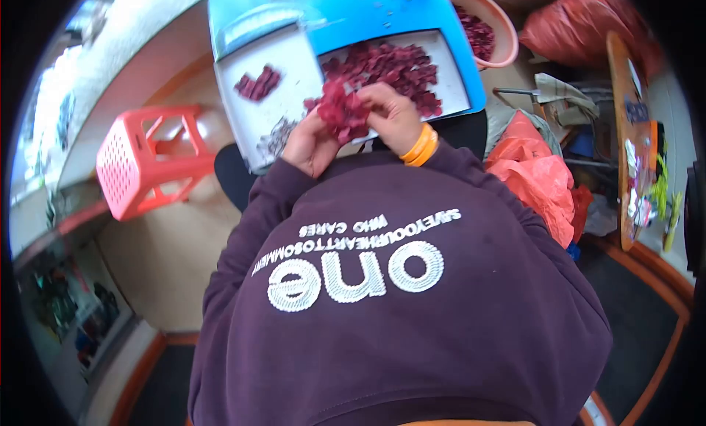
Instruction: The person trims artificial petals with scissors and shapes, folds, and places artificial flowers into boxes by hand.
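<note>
Above the near edge of the white trays, as the head camera sees it, the dark red petal cluster (343,111) sits between the person's two hands. The right hand (393,121), with an orange wristband (421,148) behind it, appears to pinch the cluster's right side between thumb and fingertips. The left hand (312,145) curls against its lower left; its fingertips are partly hidden, so how firmly they press, I cannot tell. Beyond lies a broad heap of red petals (397,71), with a smaller red pile (259,84) and some silvery bits (277,135) in the left tray (234,121).

The step looks like fine finger work on thin, soft layers. To do it well, the left hand should steady the middle while the right works at one layer with a light pinch, since squeezing could crease the petals; working over the tray would catch anything dropped
</note>
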